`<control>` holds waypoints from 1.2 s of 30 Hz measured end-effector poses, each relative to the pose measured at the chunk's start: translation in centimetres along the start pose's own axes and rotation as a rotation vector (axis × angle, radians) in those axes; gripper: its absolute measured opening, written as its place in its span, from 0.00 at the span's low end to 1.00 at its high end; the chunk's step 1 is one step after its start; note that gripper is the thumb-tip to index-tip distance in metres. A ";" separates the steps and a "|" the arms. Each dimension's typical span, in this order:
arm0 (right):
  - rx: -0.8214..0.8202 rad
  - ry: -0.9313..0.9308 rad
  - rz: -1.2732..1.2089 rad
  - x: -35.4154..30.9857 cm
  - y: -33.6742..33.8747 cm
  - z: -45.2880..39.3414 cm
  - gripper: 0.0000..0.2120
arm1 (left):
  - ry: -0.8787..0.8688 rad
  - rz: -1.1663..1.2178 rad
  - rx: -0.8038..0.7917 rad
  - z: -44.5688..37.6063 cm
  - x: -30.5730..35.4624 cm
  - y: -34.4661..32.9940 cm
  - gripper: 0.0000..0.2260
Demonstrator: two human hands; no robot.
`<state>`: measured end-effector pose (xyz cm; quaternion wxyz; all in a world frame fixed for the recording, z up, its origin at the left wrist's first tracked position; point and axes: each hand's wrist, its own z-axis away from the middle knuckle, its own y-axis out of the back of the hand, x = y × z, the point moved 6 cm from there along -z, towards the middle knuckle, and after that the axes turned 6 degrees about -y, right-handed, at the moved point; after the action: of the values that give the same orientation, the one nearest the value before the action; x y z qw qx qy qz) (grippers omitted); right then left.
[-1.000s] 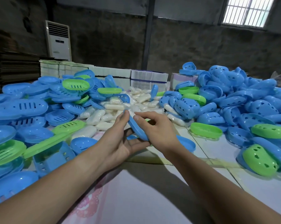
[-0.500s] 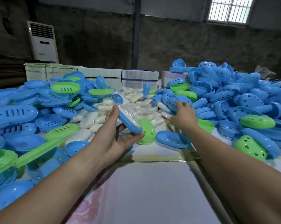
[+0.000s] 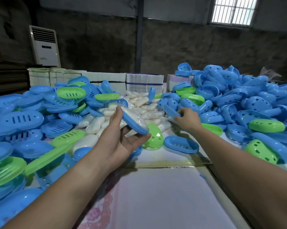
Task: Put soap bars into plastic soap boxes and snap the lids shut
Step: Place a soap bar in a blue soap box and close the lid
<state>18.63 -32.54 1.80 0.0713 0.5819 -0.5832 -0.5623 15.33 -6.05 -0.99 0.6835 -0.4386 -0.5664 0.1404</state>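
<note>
- Left hand, centre of the frame: you hold a blue soap box base tilted steeply, pinched end to end between thumb and fingertips, with a wrapped soap bar lying in it. The palm is open beneath it. On that slope the bar could slide out toward the lower end, since nothing covers it yet.
- Right hand, right of centre: your fingers curl round a blue lid at the edge of the right-hand heap. Whether the lid is lifted clear or touching its neighbours cannot be told. Pulling it out may dislodge adjoining lids, which are stacked loosely and high.
- Green lid and blue base, lower centre: both lie on the table just below your left hand. A dropped bar or base would likely land among them and need sorting again.
- Loose soap bars, upper centre, between the two heaps: wrapped and probably slippery, so a hurried reach across may scatter them.
- Fit, as a judgement: the lid must meet the base squarely. If the bar sits askew or its wrapper catches in the rim, the snap may fail or close on one side only.
- Bases, left of the frame: piled near the edge, prone to sliding if your forearm brushes them.
</note>
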 end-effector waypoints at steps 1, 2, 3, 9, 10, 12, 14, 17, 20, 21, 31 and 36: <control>-0.005 0.034 -0.002 -0.7 0.4 0.6 0.01 | 0.000 -0.006 0.001 0.0 0.0 0.1 0.24; -0.001 0.068 -0.008 -1.5 0.8 1.3 0.01 | 0.002 -0.014 0.004 0.0 -0.1 0.1 0.24; 0.000 0.095 -0.038 -2.3 1.4 2.2 0.02 | 0.007 -0.023 0.005 0.0 -0.2 0.2 0.23; -0.396 -0.126 -1.117 -4.8 1.2 7.6 0.05 | -0.025 -0.093 0.035 -0.2 -0.1 0.8 0.23; -0.487 -0.176 -1.248 -4.8 0.8 8.3 0.04 | -0.038 -0.108 0.038 -0.3 -0.1 0.8 0.23; -0.621 -0.244 -1.378 -4.8 0.4 9.2 0.04 | -0.053 -0.138 0.041 -0.3 -0.1 1.0 0.22; -0.697 -0.304 -1.412 -4.8 -0.1 9.6 0.06 | -0.060 -0.160 0.038 -0.2 -0.1 1.1 0.22; -0.740 -0.292 -1.298 -5.0 -1.0 10.3 0.08 | -0.063 -0.191 0.029 -0.3 -0.4 1.2 0.21; -0.706 -0.084 -0.993 -5.1 -1.5 10.8 0.13 | -0.066 -0.220 -0.005 -0.3 -0.6 1.0 0.22; -0.678 -0.009 -0.888 -5.3 -1.5 11.1 0.12 | -0.067 -0.224 -0.015 -0.3 -0.6 1.0 0.23; -0.539 0.314 -0.786 -7.3 -0.2 12.2 0.14 | -0.041 -0.215 -0.099 0.0 -0.3 0.3 0.28; -0.489 0.374 -0.684 -7.2 0.0 11.9 0.29 | -0.033 -0.271 -0.136 0.2 0.0 0.0 0.25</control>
<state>12.06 -20.22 1.67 0.1210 0.7984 -0.1850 -0.5601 15.18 -5.93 -1.03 0.6555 -0.4011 -0.6397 0.0153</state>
